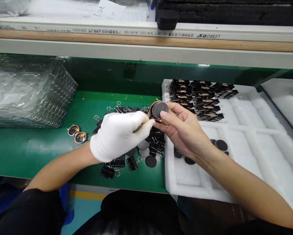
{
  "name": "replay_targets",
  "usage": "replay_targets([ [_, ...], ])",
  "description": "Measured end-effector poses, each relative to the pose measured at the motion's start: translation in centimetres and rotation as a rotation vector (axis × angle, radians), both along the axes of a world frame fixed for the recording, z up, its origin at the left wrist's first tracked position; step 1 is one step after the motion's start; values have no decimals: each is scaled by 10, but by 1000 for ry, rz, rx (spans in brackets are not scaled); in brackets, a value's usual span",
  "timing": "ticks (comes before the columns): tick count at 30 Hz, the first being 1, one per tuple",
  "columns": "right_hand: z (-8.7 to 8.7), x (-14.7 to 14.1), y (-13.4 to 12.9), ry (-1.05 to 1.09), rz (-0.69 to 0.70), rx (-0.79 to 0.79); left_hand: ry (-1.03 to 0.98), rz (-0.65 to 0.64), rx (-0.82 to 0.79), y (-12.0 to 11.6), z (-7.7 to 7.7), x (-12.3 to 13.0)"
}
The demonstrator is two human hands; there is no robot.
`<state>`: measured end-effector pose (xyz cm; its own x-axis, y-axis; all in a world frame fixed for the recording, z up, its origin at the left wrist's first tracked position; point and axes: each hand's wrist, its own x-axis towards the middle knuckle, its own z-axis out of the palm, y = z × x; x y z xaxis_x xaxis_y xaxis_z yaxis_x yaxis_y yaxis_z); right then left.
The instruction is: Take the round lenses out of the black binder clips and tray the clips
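My left hand (123,135), in a white glove, pinches the lower left edge of a round gold-rimmed piece (151,109). Bare fingers of my right hand (183,125) grip a dark grey disc (160,110) against that piece, thumb on the disc's face. Below and around my left hand lie black binder clips (107,171) and loose discs (151,161) on the green table (50,160). Two joined gold-rimmed rounds (80,137) rest to the left of the glove.
Stacked clear plastic trays (28,94) stand at the left. A white foam tray (244,111) at the right bears rows of clipped pieces (205,101) and several dark discs (220,144). A shelf edge (136,49) spans the back.
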<state>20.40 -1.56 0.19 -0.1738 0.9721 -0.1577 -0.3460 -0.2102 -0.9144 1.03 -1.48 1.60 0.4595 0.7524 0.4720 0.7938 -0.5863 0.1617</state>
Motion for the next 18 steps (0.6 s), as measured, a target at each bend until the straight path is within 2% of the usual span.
replay_targets([
  [4,-1,-1,-1,-19,16,-39,209,-133,177,0,4,0],
  [10,-4,0,-2,-29,37,-52,355,-285,279,3,11,-5],
  [13,-4,3,0,-40,23,-10,421,-292,127,3,15,-16],
  [16,-4,7,2,-38,9,38,524,-405,-166,-3,12,-31],
  [18,-3,8,3,-56,8,51,583,-480,-252,-8,6,-37],
])
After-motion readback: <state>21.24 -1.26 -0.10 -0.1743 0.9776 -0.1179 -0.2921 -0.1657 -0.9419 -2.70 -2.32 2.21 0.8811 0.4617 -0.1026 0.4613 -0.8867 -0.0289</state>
